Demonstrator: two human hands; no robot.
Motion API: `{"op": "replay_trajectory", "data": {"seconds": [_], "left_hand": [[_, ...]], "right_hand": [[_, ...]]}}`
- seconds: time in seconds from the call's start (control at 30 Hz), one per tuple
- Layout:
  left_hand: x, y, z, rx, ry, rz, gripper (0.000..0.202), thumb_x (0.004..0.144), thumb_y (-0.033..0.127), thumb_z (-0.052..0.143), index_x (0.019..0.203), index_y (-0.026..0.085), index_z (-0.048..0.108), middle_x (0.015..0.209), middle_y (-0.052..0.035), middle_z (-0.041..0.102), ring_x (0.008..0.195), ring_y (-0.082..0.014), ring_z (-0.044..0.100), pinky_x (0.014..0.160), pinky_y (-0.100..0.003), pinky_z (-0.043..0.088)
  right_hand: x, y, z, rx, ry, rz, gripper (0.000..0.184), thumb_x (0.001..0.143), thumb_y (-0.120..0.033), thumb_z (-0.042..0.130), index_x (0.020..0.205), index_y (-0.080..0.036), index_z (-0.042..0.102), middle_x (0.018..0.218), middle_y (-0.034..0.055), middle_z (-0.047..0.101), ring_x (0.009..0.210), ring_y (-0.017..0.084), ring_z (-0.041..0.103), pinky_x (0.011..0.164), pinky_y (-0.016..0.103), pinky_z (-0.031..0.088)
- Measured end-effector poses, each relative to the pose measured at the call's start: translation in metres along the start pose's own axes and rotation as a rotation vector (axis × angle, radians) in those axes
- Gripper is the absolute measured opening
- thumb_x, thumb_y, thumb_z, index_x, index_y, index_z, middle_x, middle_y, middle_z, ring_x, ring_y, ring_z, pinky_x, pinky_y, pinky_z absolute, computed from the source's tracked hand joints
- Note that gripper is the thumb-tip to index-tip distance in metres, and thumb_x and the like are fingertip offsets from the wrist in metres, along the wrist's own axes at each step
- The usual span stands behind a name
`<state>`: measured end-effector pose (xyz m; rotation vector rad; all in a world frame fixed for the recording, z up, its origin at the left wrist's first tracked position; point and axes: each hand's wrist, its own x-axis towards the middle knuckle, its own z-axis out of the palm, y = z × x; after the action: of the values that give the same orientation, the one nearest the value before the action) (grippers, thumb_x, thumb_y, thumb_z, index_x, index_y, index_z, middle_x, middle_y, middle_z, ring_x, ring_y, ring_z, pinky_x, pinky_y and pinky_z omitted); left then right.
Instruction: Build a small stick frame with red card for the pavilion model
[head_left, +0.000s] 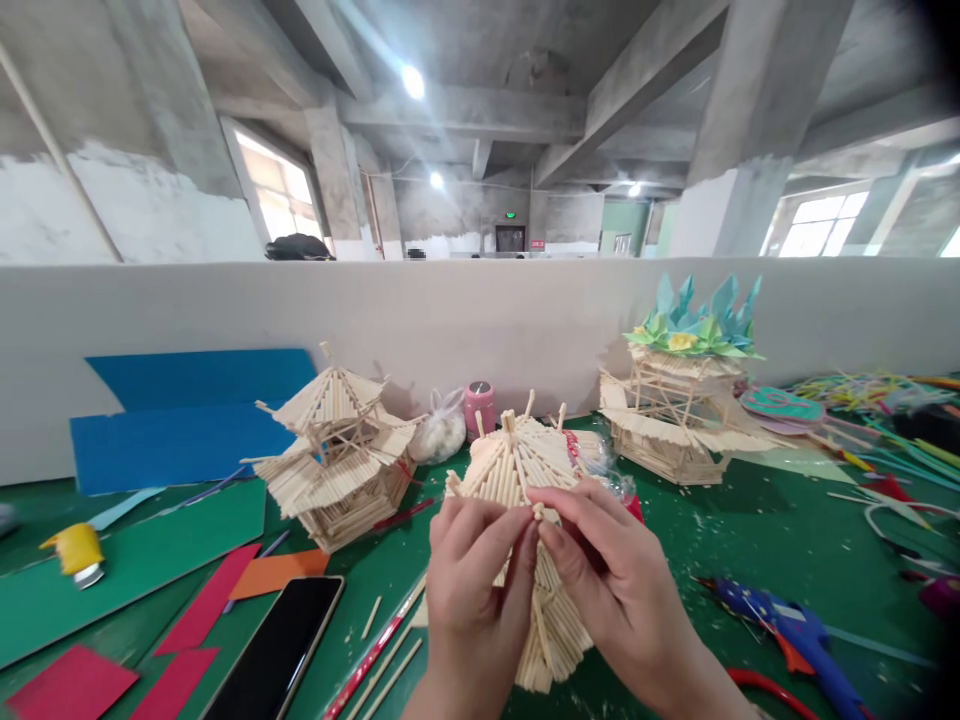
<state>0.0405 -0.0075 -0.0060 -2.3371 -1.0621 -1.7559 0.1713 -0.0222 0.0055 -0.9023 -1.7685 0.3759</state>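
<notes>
A model pavilion built of pale wooden sticks (517, 460) stands in front of me, its pointed roof fanning down toward the table. Over its near roof edge, my left hand (480, 580) and my right hand (611, 570) meet fingertip to fingertip. Both pinch a small pale stick piece (538, 511), mostly covered by the fingers. Whether that piece touches the roof I cannot tell. Beyond my left hand stands a second stick pavilion (337, 450). Loose sticks (390, 670) lie beside my left wrist, and a blue glue gun (787, 620) rests right of my right hand.
A black phone (277, 650), red paper (71, 685) and a yellow cutter (77, 550) lie left. Blue boards (187, 440) lean on a white partition (480, 320). A pink jar (480, 405) stands behind. Another stick model (667, 420) carries paper flowers at right.
</notes>
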Motion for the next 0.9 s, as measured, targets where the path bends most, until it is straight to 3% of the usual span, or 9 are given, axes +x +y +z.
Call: {"op": "replay_trajectory", "data": {"seconds": [0.33,0.9], "left_hand": [[-0.001,0.0,0.001,-0.029,0.011,-0.039,0.019,0.073,0.005,0.056,0.087,0.017,0.061,0.068,-0.0029,0.053,0.066,-0.0158,0.044,0.061,-0.031,0.039],[-0.002,0.0,0.001,-0.017,0.03,-0.041,0.015,0.073,0.005,0.054,0.08,0.017,0.061,0.064,-0.0027,0.053,0.063,-0.0155,0.043,0.058,-0.031,0.037]], "right_hand": [[0.005,-0.005,-0.008,-0.025,-0.021,-0.013,0.026,0.086,-0.015,0.043,0.108,-0.023,0.053,0.09,0.0011,0.052,0.081,0.011,0.051,0.069,0.022,0.043],[0.019,-0.013,-0.017,-0.059,-0.242,-0.002,0.02,0.089,-0.017,0.038,0.098,-0.024,0.055,0.083,-0.0006,0.05,0.078,0.012,0.048,0.069,0.026,0.04]]}}
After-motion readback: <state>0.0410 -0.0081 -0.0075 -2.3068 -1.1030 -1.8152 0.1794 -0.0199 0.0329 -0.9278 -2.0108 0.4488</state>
